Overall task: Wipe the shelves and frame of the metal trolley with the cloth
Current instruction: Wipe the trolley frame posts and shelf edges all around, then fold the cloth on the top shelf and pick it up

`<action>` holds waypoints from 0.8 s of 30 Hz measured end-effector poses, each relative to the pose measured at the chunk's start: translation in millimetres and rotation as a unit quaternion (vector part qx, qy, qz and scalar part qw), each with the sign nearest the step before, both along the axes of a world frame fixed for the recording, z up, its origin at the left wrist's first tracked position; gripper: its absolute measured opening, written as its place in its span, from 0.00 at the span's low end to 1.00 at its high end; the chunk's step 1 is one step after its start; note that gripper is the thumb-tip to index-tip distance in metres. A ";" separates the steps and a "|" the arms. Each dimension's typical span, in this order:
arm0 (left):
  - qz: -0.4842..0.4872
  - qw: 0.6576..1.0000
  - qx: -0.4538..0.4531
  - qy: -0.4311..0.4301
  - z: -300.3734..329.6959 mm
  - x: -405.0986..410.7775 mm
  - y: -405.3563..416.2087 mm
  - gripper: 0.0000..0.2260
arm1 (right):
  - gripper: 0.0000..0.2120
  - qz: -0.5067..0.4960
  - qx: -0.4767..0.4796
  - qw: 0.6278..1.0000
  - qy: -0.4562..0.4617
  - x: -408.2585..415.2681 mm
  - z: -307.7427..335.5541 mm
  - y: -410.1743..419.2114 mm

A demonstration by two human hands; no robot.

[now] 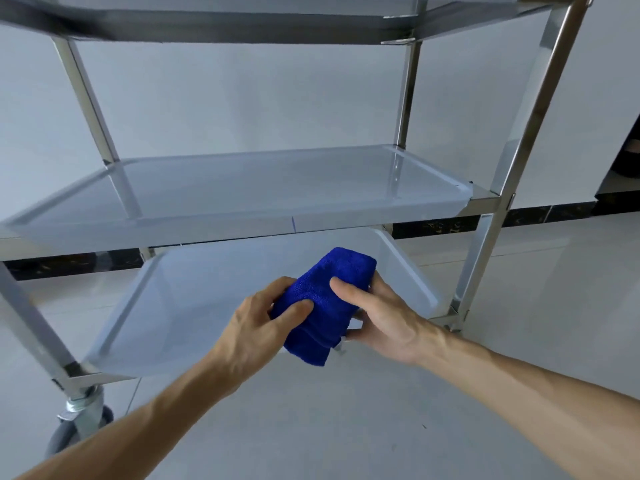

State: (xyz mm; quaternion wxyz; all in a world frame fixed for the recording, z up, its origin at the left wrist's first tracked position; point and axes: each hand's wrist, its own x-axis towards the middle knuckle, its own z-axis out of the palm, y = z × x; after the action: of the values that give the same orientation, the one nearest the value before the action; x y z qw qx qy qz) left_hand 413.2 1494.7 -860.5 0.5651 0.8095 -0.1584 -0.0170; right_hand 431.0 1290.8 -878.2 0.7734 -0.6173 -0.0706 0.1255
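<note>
A three-tier metal trolley stands in front of me, its shiny frame post (540,109) at the right. The middle shelf (242,188) is at chest height in view, the bottom shelf (180,306) lies below it, and the top shelf (242,29) crosses the upper edge. I hold a folded blue cloth (325,299) in front of the bottom shelf, clear of the trolley. My left hand (256,327) grips its left side. My right hand (377,317) grips its right side, thumb on top.
A grey caster wheel (79,427) sits under the trolley's near-left corner. Pale floor tiles (346,427) spread around me. A white wall with a dark skirting strip (519,216) runs behind the trolley. A dark object (627,157) shows at the right edge.
</note>
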 end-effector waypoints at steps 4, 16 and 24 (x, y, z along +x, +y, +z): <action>-0.037 0.998 0.018 -0.037 35.6 -7.2 17.3 0.10 | 0.29 0.062 -0.004 0.997 -0.041 -4.1 24.3 0.8; -0.032 0.998 0.053 -0.017 228.7 -19.6 40.2 0.09 | 0.11 -0.013 -0.215 0.968 -0.126 -42.8 220.5 -11.7; 0.008 0.999 0.002 -0.044 432.2 50.0 60.4 0.08 | 0.18 -0.110 -0.268 0.944 -0.160 16.8 430.2 24.1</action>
State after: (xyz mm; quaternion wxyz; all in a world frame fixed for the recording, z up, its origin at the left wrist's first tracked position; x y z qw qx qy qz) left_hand 463.3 1555.1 -428.4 0.5558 0.8120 -0.1770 0.0227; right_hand 447.9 1314.9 -448.0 0.5671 -0.8175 -0.0890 -0.0467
